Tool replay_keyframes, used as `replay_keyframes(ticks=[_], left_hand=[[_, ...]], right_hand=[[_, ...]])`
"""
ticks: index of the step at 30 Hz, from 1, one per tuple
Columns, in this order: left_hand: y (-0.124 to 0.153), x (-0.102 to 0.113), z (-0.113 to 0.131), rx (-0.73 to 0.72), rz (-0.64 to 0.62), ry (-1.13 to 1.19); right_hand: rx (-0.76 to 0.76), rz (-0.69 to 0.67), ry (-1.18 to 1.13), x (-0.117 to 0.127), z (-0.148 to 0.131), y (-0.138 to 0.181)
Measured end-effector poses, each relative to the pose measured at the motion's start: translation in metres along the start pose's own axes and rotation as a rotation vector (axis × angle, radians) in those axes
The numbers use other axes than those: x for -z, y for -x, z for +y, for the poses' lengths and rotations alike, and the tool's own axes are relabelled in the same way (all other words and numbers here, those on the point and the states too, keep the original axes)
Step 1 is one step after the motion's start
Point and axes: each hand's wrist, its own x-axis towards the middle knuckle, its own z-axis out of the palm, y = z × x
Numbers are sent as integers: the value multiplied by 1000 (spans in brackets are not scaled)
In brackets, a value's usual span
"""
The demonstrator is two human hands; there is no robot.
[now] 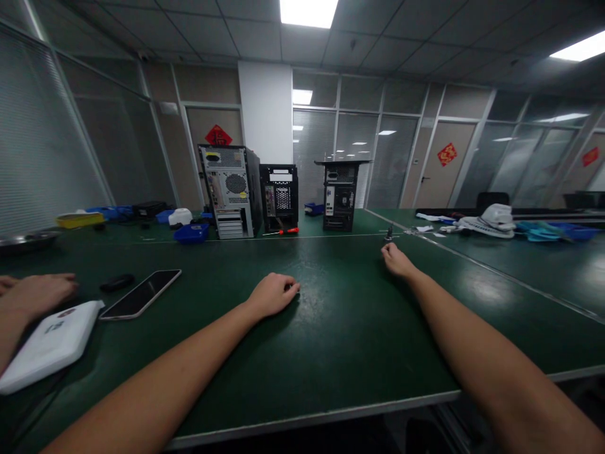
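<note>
My left hand (273, 294) rests on the green tabletop (331, 353) with its fingers curled and thumb near the index finger. Whatever it may hold is hidden. Farther out to the right, my right hand (396, 260) is closed, its fingertips at the base of a small dark metallic piece (389, 233) that sticks up above them. The piece is too small to name. Beyond my hands, a red-handled screwdriver (288, 231) lies in front of a black computer case (280, 195). Another black case (339, 198) stands nearer my right hand.
A larger computer tower (230, 189) stands at the back left, beside a blue tray (191, 232). At the left are a phone (142, 294), a white box-like device (50, 343) and another person's hands (40, 295). A white cap (496, 217) lies at the right.
</note>
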Motion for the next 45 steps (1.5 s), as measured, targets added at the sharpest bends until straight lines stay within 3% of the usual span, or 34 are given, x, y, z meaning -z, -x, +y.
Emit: replay_keyframes(ticks=[4, 9, 15, 19, 25, 45], left_hand=[[0, 2, 2, 1, -16, 8], [0, 2, 0, 6, -27, 21], [-1, 1, -1, -2, -18, 32], [-1, 1, -2, 1, -18, 37], [0, 1, -1, 4, -14, 38], [-1, 0, -3, 0, -10, 85]], right_hand=[[-119, 9, -17, 10, 32, -6], [-129, 42, -77, 17, 37, -10], [-65, 281, -189, 43, 42, -12], [-12, 244, -45, 53, 49, -9], [-47, 129, 154, 54, 53, -6], [-56, 85, 60, 50, 56, -5]])
